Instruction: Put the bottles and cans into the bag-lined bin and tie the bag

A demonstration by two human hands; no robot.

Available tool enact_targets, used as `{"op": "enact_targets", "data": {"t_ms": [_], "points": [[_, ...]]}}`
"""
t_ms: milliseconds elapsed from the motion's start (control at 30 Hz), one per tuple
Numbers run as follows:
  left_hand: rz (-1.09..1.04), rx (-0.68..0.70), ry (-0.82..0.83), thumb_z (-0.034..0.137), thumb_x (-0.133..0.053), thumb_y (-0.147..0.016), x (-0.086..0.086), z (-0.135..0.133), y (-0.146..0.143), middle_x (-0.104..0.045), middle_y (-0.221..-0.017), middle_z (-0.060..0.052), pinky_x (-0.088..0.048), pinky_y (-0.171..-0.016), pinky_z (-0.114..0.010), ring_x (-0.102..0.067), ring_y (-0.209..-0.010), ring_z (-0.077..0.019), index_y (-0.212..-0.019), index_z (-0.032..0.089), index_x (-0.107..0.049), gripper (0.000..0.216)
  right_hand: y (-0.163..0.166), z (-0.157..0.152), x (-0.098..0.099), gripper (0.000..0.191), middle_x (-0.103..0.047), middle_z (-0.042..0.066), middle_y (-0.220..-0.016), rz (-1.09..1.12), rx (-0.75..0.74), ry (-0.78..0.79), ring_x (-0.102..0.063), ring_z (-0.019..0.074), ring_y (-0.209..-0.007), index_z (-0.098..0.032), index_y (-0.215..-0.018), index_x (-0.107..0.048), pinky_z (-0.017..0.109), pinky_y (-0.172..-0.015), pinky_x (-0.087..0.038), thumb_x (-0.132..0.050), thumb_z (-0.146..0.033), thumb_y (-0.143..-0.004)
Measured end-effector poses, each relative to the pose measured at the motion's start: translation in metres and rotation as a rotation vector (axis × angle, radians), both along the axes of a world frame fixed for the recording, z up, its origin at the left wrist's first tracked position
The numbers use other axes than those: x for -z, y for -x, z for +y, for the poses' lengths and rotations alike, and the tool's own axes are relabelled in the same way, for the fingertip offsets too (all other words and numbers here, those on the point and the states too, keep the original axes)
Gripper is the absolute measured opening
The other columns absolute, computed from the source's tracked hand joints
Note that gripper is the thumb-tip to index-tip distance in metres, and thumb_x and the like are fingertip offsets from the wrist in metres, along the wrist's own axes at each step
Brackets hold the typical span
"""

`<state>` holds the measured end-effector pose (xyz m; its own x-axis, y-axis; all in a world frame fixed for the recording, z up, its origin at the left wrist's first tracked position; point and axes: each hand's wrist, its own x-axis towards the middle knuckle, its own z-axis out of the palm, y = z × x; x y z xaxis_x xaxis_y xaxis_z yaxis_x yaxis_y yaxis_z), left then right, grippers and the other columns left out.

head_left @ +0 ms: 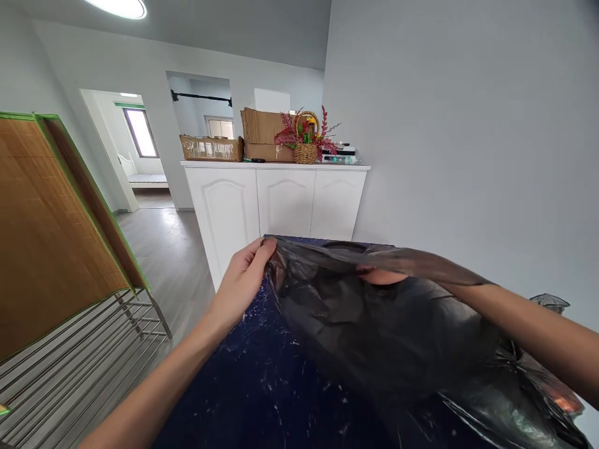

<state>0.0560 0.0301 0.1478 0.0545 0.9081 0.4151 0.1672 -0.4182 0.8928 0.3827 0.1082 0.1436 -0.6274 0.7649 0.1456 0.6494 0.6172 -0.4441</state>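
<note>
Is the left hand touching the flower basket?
No, the left hand pinches the black plastic bag, while the flower basket stands on the white cabinet.

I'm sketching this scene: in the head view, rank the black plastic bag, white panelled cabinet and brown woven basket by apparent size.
1. Black plastic bag, nearest the camera
2. White panelled cabinet
3. Brown woven basket

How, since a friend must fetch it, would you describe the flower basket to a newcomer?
Find the white cabinet beyond the blue table. On top, go to the larger cardboard box's right end. The woven basket there alone has a hoop handle and red leaves.
</note>
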Motion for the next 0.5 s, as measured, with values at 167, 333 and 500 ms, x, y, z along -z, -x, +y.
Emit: {"op": "enact_targets", "data": {"t_ms": [167, 333, 500], "points": [[0.039, -0.084, -0.007, 0.052, -0.057, -0.101, -0.002, 0.028, 0.007, -0.058, -0.066, -0.001, -0.038, -0.065, -0.031, -0.051, -0.065, -0.018, -0.069, 0.023, -0.057, 0.044, -0.006, -0.019, -0.035, 0.043, -0.079, 0.002, -0.127, 0.069, -0.07, 0.337, -0.074, 0.0254, -0.121, -0.031, -0.122, -0.081, 0.036, -0.104, -0.06, -0.06, -0.063, -0.1], [0.059, -0.201, -0.016, 0.056, -0.057, -0.098, 0.009, 0.067, 0.014, -0.059, -0.073, -0.001, -0.039, -0.065, -0.031, -0.052, -0.07, -0.0186, -0.076, 0.022, -0.059, 0.041, -0.024, -0.02, -0.035, 0.045, -0.073, 0.002, -0.142, 0.308, 0.127, 0.267, -0.066, 0.0271, -0.135, -0.033, -0.136, -0.074, 0.044, -0.122, -0.048, -0.056, -0.061, -0.105], [0.4, -0.222, 0.086, 0.057, -0.043, -0.098, 0.042, 0.127, 0.014, -0.062, -0.067, -0.003, -0.044, -0.067, -0.034, -0.061, -0.068, -0.0227, -0.075, 0.023, -0.058, 0.043, -0.042, 0.015, 0.0, 0.068, -0.056, 0.006, -0.162, 0.263, 0.238, 0.196, -0.052, 0.0304, -0.15, -0.034, -0.159, -0.052, 0.05, -0.123, -0.046, -0.06, -0.067, -0.099]]}}
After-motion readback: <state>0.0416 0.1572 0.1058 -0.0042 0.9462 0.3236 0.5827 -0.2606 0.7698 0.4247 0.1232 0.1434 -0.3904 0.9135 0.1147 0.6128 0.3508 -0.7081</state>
